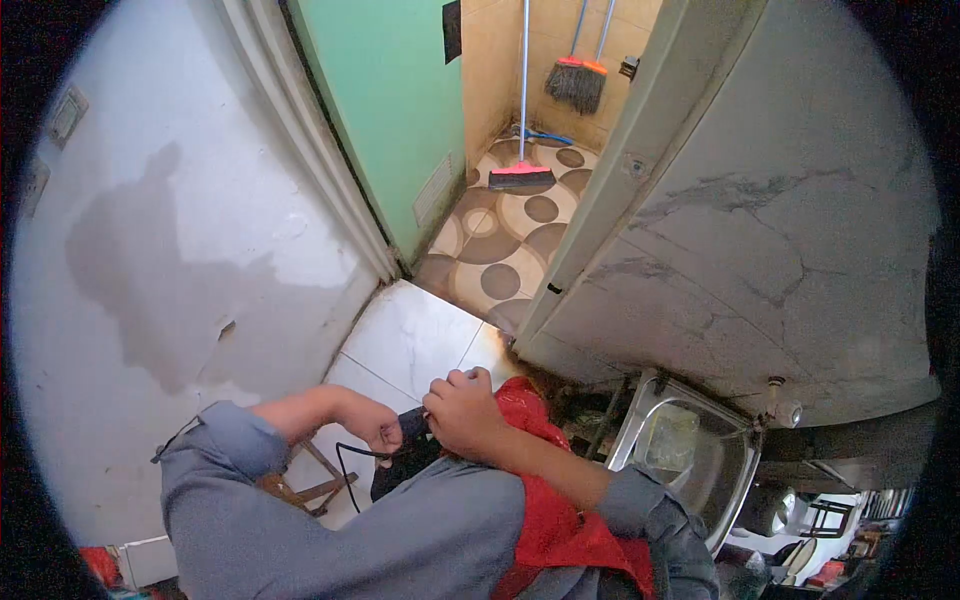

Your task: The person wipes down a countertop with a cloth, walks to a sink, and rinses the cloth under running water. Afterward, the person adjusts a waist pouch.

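In front of my waist, my left hand (382, 430) is closed, its fingers curled at the left side of a black item (411, 424). My right hand (462, 412) is closed around the other side of that item. What the item is cannot be made out; it looks dark and soft. A thin black cord (342, 462) loops down beside my left hand. Red cloth (535, 510) lies along my right side, partly under my right forearm. My grey garment (400, 530) fills the lower view.
Ahead is a doorway with a green door (385, 110) and a patterned tile floor (500, 240). A pink-edged floor broom (521, 177) stands inside, and other brooms (577, 85) hang behind. To the right is a metal sink (700, 470) with a tap (785, 405). A wooden stool (320, 487) stands lower left.
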`<state>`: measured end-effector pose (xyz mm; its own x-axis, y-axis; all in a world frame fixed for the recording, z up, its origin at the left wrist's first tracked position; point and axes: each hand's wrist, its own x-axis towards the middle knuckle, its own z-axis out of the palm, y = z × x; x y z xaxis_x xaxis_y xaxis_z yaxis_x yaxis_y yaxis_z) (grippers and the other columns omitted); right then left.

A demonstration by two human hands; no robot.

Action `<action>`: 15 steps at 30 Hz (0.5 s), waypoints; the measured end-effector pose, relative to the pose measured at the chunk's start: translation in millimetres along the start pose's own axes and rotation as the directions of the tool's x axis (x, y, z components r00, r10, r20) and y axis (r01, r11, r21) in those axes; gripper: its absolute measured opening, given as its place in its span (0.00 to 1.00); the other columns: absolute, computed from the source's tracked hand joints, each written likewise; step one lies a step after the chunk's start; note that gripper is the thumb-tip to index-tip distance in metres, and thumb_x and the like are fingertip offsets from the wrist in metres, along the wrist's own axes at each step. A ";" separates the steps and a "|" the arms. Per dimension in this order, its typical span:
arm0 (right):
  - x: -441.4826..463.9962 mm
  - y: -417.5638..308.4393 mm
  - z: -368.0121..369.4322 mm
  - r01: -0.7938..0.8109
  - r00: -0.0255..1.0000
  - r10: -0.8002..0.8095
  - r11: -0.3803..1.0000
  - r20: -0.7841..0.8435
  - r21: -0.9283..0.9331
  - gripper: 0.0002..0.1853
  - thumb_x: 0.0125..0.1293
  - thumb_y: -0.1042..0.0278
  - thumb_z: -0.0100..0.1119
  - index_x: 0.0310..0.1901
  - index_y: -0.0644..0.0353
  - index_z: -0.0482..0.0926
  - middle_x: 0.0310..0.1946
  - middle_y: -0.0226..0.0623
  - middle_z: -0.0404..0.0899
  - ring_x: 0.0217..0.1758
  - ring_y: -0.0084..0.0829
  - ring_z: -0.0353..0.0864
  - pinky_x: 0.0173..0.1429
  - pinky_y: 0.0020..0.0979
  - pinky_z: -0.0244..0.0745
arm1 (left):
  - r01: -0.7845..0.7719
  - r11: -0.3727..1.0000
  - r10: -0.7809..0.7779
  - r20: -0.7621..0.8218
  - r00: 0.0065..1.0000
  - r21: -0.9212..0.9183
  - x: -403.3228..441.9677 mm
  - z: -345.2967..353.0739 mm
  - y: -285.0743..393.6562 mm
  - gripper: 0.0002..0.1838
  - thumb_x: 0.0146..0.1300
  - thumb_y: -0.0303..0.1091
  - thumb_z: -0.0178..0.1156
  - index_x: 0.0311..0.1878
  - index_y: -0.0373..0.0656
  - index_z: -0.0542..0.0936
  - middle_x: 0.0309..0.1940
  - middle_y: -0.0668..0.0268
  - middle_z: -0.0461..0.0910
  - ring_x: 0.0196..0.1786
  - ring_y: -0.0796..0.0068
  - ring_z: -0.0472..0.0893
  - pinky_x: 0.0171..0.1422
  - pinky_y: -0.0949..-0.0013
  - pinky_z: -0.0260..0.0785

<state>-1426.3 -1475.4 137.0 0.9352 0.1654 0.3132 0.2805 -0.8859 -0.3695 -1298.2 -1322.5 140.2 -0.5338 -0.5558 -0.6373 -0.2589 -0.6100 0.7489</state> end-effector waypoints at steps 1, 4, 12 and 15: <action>-1.2 1.2 1.5 0.001 1.000 -0.001 1.000 0.001 -0.003 0.06 0.42 0.64 0.57 0.23 0.52 0.73 0.26 0.29 0.70 0.35 0.31 0.69 0.42 0.41 0.58 | -0.002 1.000 0.002 -0.001 1.000 0.001 1.9 -0.9 -1.8 0.13 0.53 0.35 0.60 0.21 0.37 0.70 0.16 0.76 0.67 0.25 0.84 0.61 0.31 0.72 0.57; -2.9 4.1 1.1 -0.043 0.998 0.042 0.999 0.045 0.007 0.07 0.45 0.61 0.58 0.25 0.52 0.74 0.27 0.30 0.71 0.37 0.32 0.69 0.43 0.41 0.58 | 0.053 0.988 -0.058 0.032 0.998 0.144 6.1 -4.3 -6.7 0.12 0.52 0.37 0.62 0.23 0.38 0.74 0.18 0.75 0.72 0.26 0.84 0.67 0.33 0.72 0.60; -18.9 52.0 -49.6 -0.405 0.733 0.277 0.912 0.622 0.070 0.17 0.51 0.52 0.58 0.39 0.51 0.77 0.38 0.38 0.76 0.45 0.39 0.74 0.44 0.39 0.69 | 0.010 1.000 -0.010 -0.327 0.945 -0.004 12.0 -65.5 -28.0 0.15 0.56 0.35 0.57 0.46 0.42 0.75 0.40 0.68 0.78 0.41 0.77 0.75 0.47 0.72 0.66; -28.9 50.4 -37.5 -0.392 0.661 0.260 0.919 0.704 0.028 0.16 0.52 0.55 0.56 0.42 0.50 0.77 0.37 0.41 0.77 0.44 0.39 0.76 0.43 0.41 0.69 | 0.181 0.983 -0.181 -0.203 0.962 -0.019 47.5 -73.4 -39.4 0.16 0.60 0.34 0.51 0.52 0.44 0.71 0.44 0.69 0.76 0.43 0.76 0.74 0.47 0.69 0.66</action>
<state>-1447.4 -1541.1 142.1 0.8434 0.1836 -0.5049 -0.1030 -0.8670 -0.4875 -1254.3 -1366.3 67.1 -0.3032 -0.5394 -0.7855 -0.3358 -0.7110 0.6179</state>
